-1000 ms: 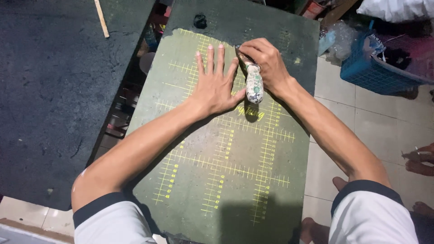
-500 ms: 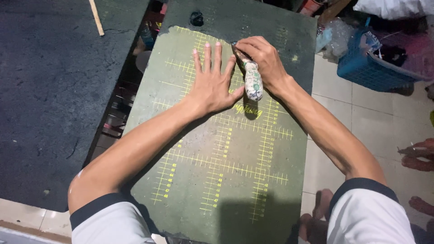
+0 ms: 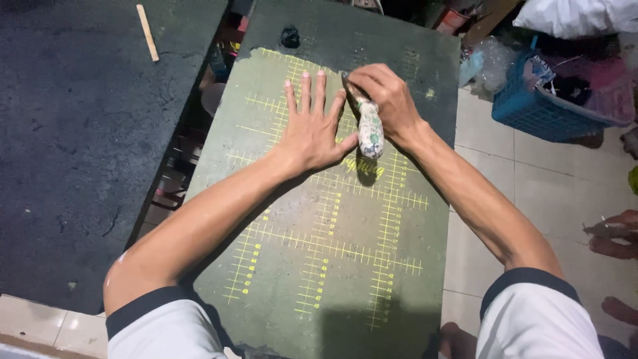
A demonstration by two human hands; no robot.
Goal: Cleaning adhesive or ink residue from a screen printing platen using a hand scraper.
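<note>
Stick (image 3: 147, 32) near the far edge of the dark surface (image 3: 73, 153) at left. Green cutting mat (image 3: 319, 266) with yellow grid lines alongside. Left hand (image 3: 312, 126) flat on the mat near its far edge, fingers (image 3: 304, 90) spread apart, holding nothing. Right hand (image 3: 385, 100) just beside, fingers clamped on a tool with a patterned wrapped handle (image 3: 369, 133), tip down on the mat. Blue basket (image 3: 545, 100) on the tiled floor (image 3: 531, 199) at far right.
</note>
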